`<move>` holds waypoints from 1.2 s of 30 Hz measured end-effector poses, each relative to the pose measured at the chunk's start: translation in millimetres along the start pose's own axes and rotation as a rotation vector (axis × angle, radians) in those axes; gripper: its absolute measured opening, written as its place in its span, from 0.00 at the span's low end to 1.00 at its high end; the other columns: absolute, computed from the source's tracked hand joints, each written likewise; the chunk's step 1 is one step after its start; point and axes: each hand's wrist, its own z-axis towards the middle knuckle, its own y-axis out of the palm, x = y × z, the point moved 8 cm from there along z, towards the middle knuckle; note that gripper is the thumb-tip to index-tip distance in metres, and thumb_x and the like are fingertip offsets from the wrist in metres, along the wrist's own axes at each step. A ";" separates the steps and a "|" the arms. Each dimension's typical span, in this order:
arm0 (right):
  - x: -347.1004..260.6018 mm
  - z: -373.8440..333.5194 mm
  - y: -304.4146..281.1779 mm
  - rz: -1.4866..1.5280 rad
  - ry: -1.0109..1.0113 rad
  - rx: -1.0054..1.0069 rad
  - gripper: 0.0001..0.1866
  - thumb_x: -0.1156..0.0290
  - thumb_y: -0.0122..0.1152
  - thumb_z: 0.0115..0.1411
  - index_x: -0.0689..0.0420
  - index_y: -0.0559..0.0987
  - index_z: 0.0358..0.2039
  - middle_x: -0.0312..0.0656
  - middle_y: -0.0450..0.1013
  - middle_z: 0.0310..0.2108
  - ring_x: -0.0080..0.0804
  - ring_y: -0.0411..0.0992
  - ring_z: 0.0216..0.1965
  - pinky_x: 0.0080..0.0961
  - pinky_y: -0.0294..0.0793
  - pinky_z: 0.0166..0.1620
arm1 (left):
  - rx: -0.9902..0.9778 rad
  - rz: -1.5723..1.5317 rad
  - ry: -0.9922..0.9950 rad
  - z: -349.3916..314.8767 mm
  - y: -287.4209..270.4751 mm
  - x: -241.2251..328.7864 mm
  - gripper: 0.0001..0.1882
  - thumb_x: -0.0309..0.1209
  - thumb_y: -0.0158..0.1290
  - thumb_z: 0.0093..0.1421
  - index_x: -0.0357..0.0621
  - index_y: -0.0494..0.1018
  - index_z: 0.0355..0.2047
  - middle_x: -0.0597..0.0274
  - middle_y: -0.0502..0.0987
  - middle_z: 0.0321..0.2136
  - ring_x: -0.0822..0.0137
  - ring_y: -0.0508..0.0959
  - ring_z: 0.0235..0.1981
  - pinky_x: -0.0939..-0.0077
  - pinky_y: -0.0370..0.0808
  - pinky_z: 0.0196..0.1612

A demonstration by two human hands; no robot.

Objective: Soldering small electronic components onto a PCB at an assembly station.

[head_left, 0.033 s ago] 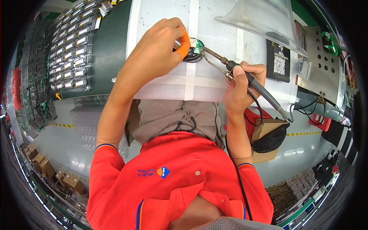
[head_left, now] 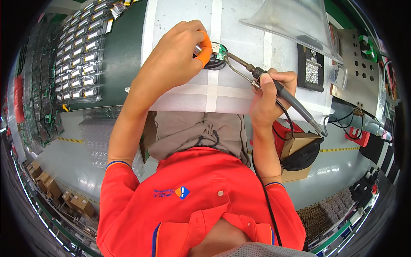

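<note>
My left hand (head_left: pixel 182 51), with orange finger covers (head_left: pixel 206 50), pinches a small silver piece (head_left: pixel 197 49), mostly hidden by the fingers. Just right of those fingertips, a small green circuit board (head_left: pixel 221 52) rests at a round black holder (head_left: pixel 216 64). Thin wires run between the fingers and the board. In my right hand (head_left: pixel 270 96) is a soldering iron (head_left: pixel 289 99), gripped like a pen. Its metal tip, with a thin curved tube beside it, reaches left to the board's right edge; whether it touches cannot be made out.
Rows of silver battery cells (head_left: pixel 79 64) in clear trays lie on the left. A clear plastic hood (head_left: pixel 295 25) overhangs the far right. Below it sits a black tray (head_left: pixel 311 68) of small silver bits. The iron's black cable (head_left: pixel 264 192) runs down past my right arm.
</note>
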 end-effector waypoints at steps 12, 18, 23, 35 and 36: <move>0.7 -1.3 -9.0 -0.019 -0.001 0.104 0.09 0.80 0.55 0.54 0.56 0.65 0.32 0.34 0.62 0.22 0.15 0.56 0.16 0.13 0.57 0.18 | 0.167 -0.060 -0.026 -6.9 -20.3 6.3 0.07 0.23 0.61 0.50 0.30 0.78 0.29 0.54 0.79 0.27 0.58 0.78 0.25 0.71 0.76 0.32; 3.1 -1.6 -10.4 -0.005 0.013 0.093 0.09 0.81 0.54 0.54 0.57 0.65 0.32 0.35 0.62 0.22 0.15 0.56 0.16 0.14 0.57 0.18 | 0.139 -0.184 -0.151 -2.3 -19.8 -1.8 0.08 0.26 0.61 0.52 0.35 0.79 0.31 0.48 0.80 0.26 0.62 0.81 0.26 0.73 0.76 0.31; 1.9 -1.6 -9.6 -0.007 0.022 0.104 0.09 0.82 0.54 0.54 0.57 0.65 0.32 0.35 0.62 0.22 0.15 0.56 0.16 0.15 0.56 0.17 | 0.108 -0.144 -0.146 -1.7 -19.2 -6.9 0.09 0.27 0.60 0.53 0.34 0.78 0.32 0.49 0.80 0.27 0.60 0.81 0.26 0.71 0.75 0.32; 2.0 -0.3 -8.8 -0.004 0.024 0.078 0.09 0.81 0.54 0.54 0.57 0.65 0.32 0.35 0.62 0.22 0.15 0.56 0.16 0.15 0.55 0.18 | 0.102 -0.133 -0.103 2.6 -15.8 -18.0 0.08 0.25 0.60 0.53 0.35 0.79 0.33 0.60 0.80 0.26 0.70 0.74 0.24 0.74 0.71 0.31; 1.1 -0.4 -8.7 -0.024 0.035 0.095 0.09 0.82 0.55 0.54 0.57 0.65 0.32 0.35 0.62 0.22 0.15 0.55 0.16 0.15 0.55 0.17 | 0.108 -0.151 -0.128 2.3 -15.9 -19.5 0.07 0.25 0.60 0.53 0.35 0.79 0.32 0.60 0.80 0.26 0.70 0.74 0.24 0.74 0.71 0.31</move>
